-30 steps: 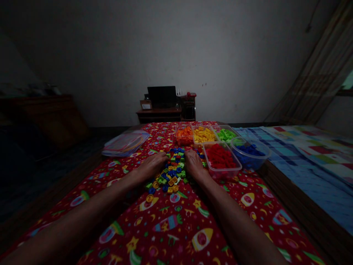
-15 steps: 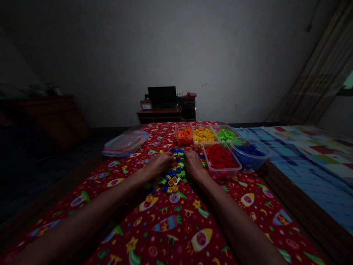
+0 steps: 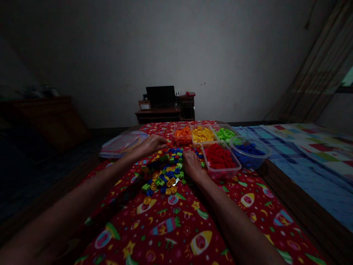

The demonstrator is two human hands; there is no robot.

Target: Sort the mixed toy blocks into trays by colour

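Note:
A pile of mixed plastic building blocks in blue, green, yellow and orange lies on the red patterned cloth. My left hand is raised over the far left of the pile, near the container of orange blocks. Its fingers are pinched together, and what is between them is too small to make out. At the right side of the pile, my right hand reaches down among the blocks with curled fingers. Its fingertips are partly hidden. Close to its right stands a clear container of red blocks.
Behind the red blocks are containers of yellow blocks and green blocks. A round tub of blue blocks stands at the right. Stacked clear lids lie at the left edge. A bed adjoins the right side.
My left hand has lifted from the pile and moved forward and left, uncovering blocks beneath it. My right hand stays at the pile's right side, almost unmoved.

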